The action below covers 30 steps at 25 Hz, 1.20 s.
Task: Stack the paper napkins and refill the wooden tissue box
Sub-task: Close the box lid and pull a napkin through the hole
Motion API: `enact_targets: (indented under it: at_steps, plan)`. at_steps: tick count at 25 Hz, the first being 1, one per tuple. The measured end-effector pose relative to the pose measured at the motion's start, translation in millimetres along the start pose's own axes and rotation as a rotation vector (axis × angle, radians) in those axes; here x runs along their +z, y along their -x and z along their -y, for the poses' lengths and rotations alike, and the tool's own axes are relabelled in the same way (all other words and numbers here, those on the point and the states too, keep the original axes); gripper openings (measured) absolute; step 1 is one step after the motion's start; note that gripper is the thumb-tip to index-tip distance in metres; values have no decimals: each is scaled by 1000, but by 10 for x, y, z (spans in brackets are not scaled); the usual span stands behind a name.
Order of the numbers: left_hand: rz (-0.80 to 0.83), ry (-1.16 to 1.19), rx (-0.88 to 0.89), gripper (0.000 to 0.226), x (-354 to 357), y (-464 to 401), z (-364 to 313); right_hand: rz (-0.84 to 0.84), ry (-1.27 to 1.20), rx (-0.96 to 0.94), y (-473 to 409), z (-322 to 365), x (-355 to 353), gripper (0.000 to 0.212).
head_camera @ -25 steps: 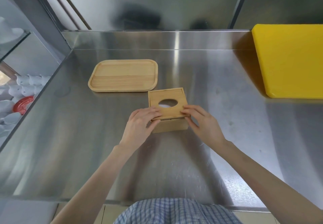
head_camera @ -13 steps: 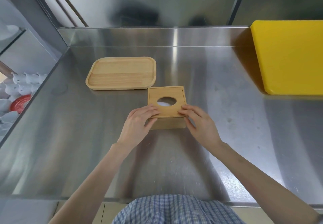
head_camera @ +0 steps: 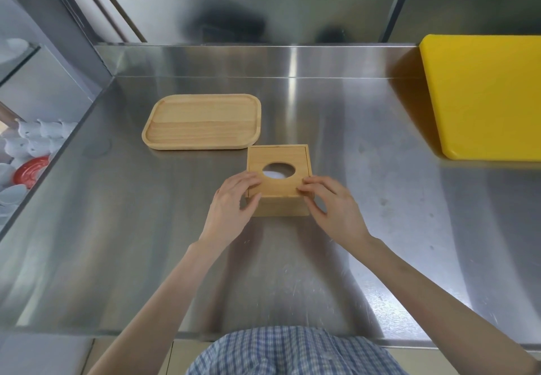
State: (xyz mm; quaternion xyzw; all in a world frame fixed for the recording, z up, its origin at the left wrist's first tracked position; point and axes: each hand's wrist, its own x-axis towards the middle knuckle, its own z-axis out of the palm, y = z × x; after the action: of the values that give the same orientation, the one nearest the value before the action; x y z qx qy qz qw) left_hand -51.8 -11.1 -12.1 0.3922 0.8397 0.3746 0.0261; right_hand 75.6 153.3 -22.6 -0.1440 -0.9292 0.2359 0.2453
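**Both hands on the lid of the wooden tissue box**

The wooden tissue box (head_camera: 278, 183) stands near the middle of the steel desk (head_camera: 380, 199), just in front of the right corner of an empty wooden tray (head_camera: 202, 122). Its sliding lid (head_camera: 278, 167), with an oval opening showing white paper napkins (head_camera: 274, 174) inside, sits nearly flush with the box top. The left hand (head_camera: 231, 208) presses its fingertips on the lid's near left corner, thumb against the box's front face; the right hand (head_camera: 330, 206) does the same at the near right corner. Each grip is a light pinch closed on the box, not a full wrap.

The box looks rigid and fairly light, with smooth wood that may skid on polished steel, so steadying the body while pushing the lid seems wise. The thin lid is best held by its edges. The napkins are soft and could snag in the groove. A yellow cutting board (head_camera: 486, 96) lies well apart at right.
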Motion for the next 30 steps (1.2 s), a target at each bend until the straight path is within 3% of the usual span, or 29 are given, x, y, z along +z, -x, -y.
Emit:
enact_targets:
  at_steps: [3, 5, 9, 18, 30]
  plan:
    - [-45, 141, -195, 34, -7, -58, -54, 47, 45, 3, -161, 21, -85, 23]
    - [-58, 333, -415, 39, 4, -151, -96, 97, 78, 16, -330, 56, -124, 16]
    - [22, 650, -740, 47, 69, -276, -182, 381, 215, 39, -733, 211, -179, 24]
    - [32, 555, -720, 47, 131, -231, -226, 846, 695, -188, -1291, 470, 45, 24]
    - [9, 555, -735, 46, 157, -214, -253, 742, 672, -263, -1296, 401, 252, 19]
